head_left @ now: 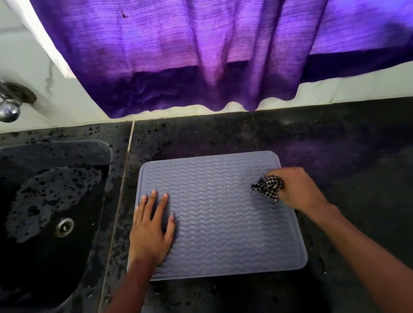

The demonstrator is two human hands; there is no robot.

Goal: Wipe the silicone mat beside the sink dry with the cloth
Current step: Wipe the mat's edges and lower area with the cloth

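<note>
Two hands on a grey, wavy-ridged square silicone mat [222,216] beside a black sink [45,151].
The mat lies flat on the black speckled stone counter [357,177], with the sink at its 9 o'clock. The left hand [149,229] presses flat near the mat's 9 o'clock edge, fingers straight and spread. At the mat's 3 o'clock edge, the right hand [298,188] curls its fingers around a bunched black-and-white checked cloth [268,188], which touches the mat.

Daylight comes through the purple curtain [212,39] and tints the dark counter [354,152] violet. The near part is dim. Edges bend; the focus is soft.
</note>
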